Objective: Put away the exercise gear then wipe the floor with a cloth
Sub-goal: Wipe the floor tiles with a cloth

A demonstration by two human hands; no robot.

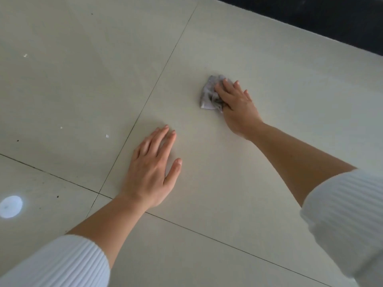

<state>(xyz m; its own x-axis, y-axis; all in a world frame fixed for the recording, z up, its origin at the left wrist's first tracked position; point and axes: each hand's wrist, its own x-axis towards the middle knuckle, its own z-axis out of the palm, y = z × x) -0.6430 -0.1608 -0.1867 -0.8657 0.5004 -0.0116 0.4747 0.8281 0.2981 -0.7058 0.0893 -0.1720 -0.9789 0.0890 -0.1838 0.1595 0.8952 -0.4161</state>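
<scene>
Across the pale tiled floor [228,183], I judge the wiping step is under way; no exercise gear shows. Toward seven o'clock from the view's centre, my left hand [152,168] lies flat on the tile, fingers straight, holding nothing. Toward one o'clock, my right hand [236,102] presses the crumpled grey cloth [208,94] onto the tile, fingers nearly straight over it. Next I probably need a firm sweep toward nine o'clock, where small white specks [107,136] lie.

Single head-worn view, tilted steeply down and forward, close over tiled floor [207,175]; dark strip [310,15] upper right.
</scene>
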